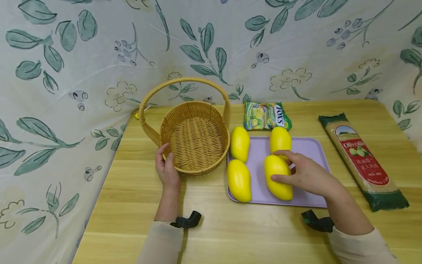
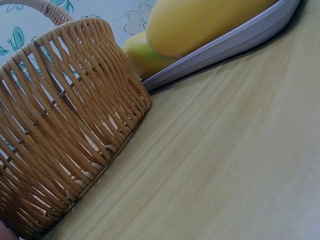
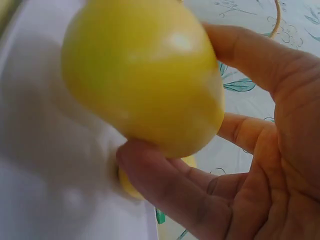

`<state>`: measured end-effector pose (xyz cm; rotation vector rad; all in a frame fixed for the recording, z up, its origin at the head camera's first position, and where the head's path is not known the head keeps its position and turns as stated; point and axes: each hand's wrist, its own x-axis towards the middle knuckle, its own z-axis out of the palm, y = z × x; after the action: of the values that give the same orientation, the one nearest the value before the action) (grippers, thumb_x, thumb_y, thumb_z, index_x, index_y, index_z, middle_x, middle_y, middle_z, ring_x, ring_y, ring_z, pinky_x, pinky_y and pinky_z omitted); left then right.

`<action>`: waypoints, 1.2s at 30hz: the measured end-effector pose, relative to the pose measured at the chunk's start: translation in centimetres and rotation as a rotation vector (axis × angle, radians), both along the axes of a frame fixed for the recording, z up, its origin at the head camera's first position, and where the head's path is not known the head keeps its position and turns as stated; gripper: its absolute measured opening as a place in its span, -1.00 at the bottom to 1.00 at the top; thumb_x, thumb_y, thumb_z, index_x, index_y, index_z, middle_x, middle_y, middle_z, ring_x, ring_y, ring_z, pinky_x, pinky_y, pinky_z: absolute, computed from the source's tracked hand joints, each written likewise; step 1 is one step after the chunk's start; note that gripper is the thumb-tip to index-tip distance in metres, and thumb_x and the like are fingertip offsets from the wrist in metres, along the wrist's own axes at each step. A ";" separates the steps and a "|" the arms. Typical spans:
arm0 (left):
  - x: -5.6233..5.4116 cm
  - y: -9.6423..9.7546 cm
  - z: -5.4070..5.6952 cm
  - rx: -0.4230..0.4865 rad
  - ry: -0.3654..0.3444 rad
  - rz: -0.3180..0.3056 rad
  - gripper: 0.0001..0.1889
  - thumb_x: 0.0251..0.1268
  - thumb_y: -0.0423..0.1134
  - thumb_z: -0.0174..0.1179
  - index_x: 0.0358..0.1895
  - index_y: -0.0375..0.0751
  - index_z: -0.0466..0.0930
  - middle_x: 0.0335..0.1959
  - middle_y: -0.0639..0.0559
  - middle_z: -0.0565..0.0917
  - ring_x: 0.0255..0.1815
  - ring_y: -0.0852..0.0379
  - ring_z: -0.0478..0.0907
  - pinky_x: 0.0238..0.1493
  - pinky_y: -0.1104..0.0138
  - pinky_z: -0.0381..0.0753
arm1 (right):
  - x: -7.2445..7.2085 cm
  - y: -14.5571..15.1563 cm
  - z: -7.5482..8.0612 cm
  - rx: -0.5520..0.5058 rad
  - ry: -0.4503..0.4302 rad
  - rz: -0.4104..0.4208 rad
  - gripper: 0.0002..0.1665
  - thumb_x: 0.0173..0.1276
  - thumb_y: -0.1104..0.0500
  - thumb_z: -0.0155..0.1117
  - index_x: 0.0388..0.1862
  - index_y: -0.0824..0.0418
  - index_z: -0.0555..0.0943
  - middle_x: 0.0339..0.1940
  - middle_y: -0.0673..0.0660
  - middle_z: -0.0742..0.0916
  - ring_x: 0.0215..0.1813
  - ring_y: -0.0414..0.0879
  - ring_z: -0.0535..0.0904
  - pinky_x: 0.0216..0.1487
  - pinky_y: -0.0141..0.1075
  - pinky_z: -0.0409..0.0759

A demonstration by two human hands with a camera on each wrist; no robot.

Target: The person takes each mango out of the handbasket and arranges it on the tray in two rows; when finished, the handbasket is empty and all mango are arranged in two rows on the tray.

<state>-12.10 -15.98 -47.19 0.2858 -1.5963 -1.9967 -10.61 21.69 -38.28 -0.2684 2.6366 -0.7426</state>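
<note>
My right hand [image 1: 308, 174] holds a yellow mango [image 1: 277, 176] between thumb and fingers, over the front of a lilac tray [image 1: 260, 146]. Up close in the right wrist view, that mango [image 3: 140, 75] has a greenish tint, and the thumb [image 3: 165, 182] presses on its lower side. Another mango [image 1: 280, 137] lies right behind it. Along the tray's left side are two more, a rear mango [image 1: 240, 143] and a front mango [image 1: 239, 181]. Left of the tray stands a round wicker basket [image 1: 194, 146] with nothing in it; my left hand [image 1: 168, 170] grips its front-left rim.
Behind the tray lies a green FOX'S candy bag [image 1: 267, 116]. A long pack of spaghetti [image 1: 362, 159] with a red label lies to the right. The basket's tall handle [image 1: 184, 79] arches up before a leaf-patterned cloth [image 1: 211, 47]. Everything rests on a wooden table [image 1: 230, 231].
</note>
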 end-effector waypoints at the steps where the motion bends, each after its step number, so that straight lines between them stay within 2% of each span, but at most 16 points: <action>1: 0.0 0.0 0.0 0.001 0.000 0.000 -0.65 0.45 -0.48 -0.08 0.23 -0.40 0.47 0.40 -0.28 0.37 0.57 0.01 0.19 0.48 0.25 0.16 | 0.1 0.2 -0.1 0.002 -0.007 0.008 0.07 0.18 -0.42 0.42 0.51 0.10 0.36 0.12 0.29 0.63 -0.05 0.08 0.54 -0.18 -0.23 0.49; 4: -0.1 -0.1 0.0 0.001 0.001 -0.004 -0.64 0.45 -0.49 -0.09 0.24 -0.46 0.44 0.39 -0.28 0.37 0.57 0.01 0.18 0.50 0.22 0.15 | 0.3 0.6 -0.3 0.005 -0.038 0.027 0.06 0.19 -0.41 0.41 0.53 0.06 0.35 0.08 0.26 0.64 -0.08 0.05 0.53 -0.20 -0.24 0.47; 9: 0.0 -0.2 0.0 -0.002 -0.016 -0.010 -0.65 0.46 -0.46 -0.09 0.24 -0.40 0.45 0.41 -0.25 0.36 0.61 0.05 0.13 0.56 0.18 0.08 | 0.6 1.1 -0.8 0.003 -0.074 0.035 0.03 0.21 -0.41 0.40 0.54 0.01 0.33 0.05 0.24 0.66 -0.08 0.03 0.53 -0.23 -0.24 0.44; 18: 0.2 -0.2 0.0 -0.003 -0.041 -0.014 -0.64 0.46 -0.43 -0.08 0.25 -0.37 0.45 0.44 -0.24 0.33 0.63 0.09 0.07 0.61 0.12 -0.01 | 0.6 1.4 -1.2 0.015 -0.055 0.042 -0.01 0.28 -0.40 0.33 0.54 0.03 0.29 0.07 0.29 0.67 -0.10 0.04 0.56 -0.21 -0.21 0.49; 32: 0.3 -0.3 0.1 -0.008 -0.039 0.000 -0.64 0.46 -0.44 -0.07 0.25 -0.38 0.45 0.44 -0.24 0.35 0.64 0.07 0.06 0.62 0.11 -0.03 | 0.6 1.7 -1.2 0.059 -0.072 0.041 -0.05 0.39 -0.42 0.18 0.58 0.00 0.20 0.11 0.34 0.71 -0.01 0.13 0.64 -0.12 0.01 0.63; 36: 0.3 -0.6 0.1 0.006 -0.022 0.048 -0.66 0.43 -0.44 -0.03 0.20 -0.40 0.48 0.48 -0.20 0.37 0.67 0.02 0.04 0.66 0.13 -0.03 | 0.4 2.1 -0.8 0.075 -0.024 0.030 -0.04 0.45 -0.40 0.11 0.62 0.05 0.14 0.15 0.42 0.69 -0.03 0.16 0.69 -0.13 0.05 0.66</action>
<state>-11.82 -16.55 -47.08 0.3459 -1.5823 -1.9690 -10.23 23.81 -39.07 -0.2761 2.6247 -0.6317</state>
